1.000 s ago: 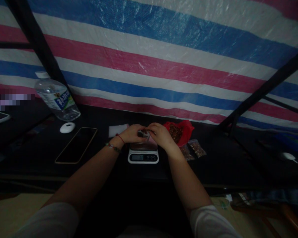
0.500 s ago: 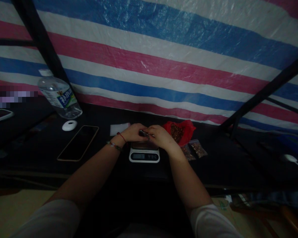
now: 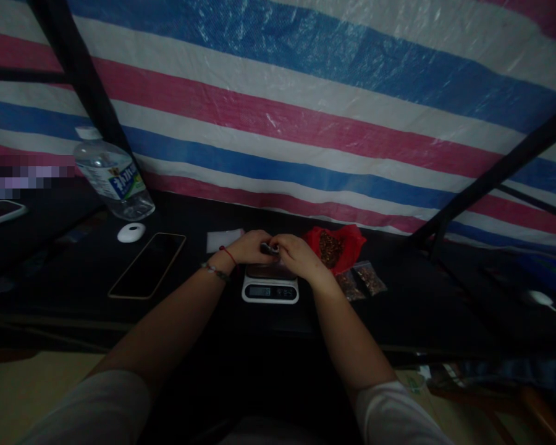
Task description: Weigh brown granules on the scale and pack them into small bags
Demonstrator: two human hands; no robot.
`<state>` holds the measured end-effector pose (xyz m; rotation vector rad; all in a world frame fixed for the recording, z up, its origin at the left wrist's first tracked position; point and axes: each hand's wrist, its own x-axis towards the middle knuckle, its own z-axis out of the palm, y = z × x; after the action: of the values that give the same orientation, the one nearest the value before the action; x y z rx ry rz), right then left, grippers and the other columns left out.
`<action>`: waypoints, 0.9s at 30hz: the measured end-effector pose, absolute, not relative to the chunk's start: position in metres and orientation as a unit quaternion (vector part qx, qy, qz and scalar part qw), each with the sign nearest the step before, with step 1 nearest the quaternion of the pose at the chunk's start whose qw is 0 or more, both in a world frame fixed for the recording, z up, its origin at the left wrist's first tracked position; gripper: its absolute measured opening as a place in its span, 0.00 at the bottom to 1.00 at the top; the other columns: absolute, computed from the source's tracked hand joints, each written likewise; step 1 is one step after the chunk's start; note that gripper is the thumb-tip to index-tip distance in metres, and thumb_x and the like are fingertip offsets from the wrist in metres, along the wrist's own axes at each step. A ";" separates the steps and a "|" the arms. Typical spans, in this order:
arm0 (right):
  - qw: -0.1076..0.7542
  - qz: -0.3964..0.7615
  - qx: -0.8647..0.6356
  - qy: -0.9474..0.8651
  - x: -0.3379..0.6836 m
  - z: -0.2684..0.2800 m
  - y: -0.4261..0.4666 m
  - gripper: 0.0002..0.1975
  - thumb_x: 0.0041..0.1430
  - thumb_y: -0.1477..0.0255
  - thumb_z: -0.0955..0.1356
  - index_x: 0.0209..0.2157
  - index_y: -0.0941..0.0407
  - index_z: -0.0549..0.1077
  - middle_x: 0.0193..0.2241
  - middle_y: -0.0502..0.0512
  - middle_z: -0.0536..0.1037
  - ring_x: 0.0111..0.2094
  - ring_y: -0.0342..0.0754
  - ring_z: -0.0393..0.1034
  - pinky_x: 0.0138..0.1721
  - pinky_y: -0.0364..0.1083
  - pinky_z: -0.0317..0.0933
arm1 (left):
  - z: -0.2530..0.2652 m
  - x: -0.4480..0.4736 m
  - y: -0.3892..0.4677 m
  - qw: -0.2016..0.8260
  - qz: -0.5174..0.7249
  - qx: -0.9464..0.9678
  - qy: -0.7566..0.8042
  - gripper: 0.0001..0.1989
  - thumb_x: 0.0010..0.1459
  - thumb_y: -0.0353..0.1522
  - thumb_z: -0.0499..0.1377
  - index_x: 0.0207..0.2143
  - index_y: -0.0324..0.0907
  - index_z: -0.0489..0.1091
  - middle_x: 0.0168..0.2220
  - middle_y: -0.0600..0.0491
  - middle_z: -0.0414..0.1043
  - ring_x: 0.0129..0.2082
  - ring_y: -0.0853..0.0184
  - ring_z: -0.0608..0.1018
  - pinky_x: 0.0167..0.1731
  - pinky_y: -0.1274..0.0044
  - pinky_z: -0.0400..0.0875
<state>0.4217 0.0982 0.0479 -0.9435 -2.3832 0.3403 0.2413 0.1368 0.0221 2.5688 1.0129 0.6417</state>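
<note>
My left hand and my right hand meet above a white digital kitchen scale. Their fingers are closed on a small, shiny, see-through thing that looks like a plastic bag; fingers cover most of it. Beneath the hands shows the scale's brownish weighing plate, partly hidden. Just right of my right hand, a red bag lies open around a heap of small brown pieces. Two small clear zip bags, one nearer and one farther right, hold similar pieces. Flat whitish bags lie left of my left hand.
On the black table at left are a phone, a white rounded object and a big clear bottle. A second phone lies farther left. A striped plastic sheet and black frame bars stand behind.
Both hands stay over the scale with only slight finger movement at the small shiny thing. The view has shifted a little.
</note>
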 end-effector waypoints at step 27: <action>0.511 0.078 -0.538 -0.666 0.464 0.028 0.129 0.18 0.53 0.79 0.55 0.34 0.58 0.74 0.33 0.57 0.75 0.37 0.50 0.68 0.44 0.48 0.61 | 0.021 0.229 0.141 0.182 0.324 0.860 0.349 0.18 0.56 0.41 0.56 0.45 0.41 0.73 0.42 0.48 0.77 0.43 0.61 0.77 0.45 0.69 0.70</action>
<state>0.4636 0.1294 0.0279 -1.2961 -1.6030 0.1883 0.2295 0.1414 0.0208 2.4280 0.9842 0.9149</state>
